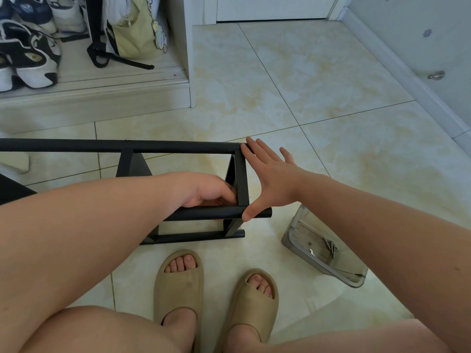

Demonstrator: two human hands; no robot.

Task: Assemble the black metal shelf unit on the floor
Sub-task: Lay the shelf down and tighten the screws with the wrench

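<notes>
The black metal shelf frame [178, 146] lies on its side on the tiled floor, its long tubes running left to right. My left hand [209, 191] reaches inside the frame at its right end, fingers curled around the near tube [211, 213] beside the end crosspiece [241, 179]. My right hand [267, 179] lies flat against the outside of that end crosspiece, fingers straight and touching the far tube's corner, thumb pressing the near tube's end.
A clear plastic tray [303, 258] holding several dark screws [330, 247] and a small metal tool sits on the floor to the right. My feet in tan slippers [178, 281] are just below the frame. A shoe cabinet with sneakers [28, 57] and a bag stands at the back left.
</notes>
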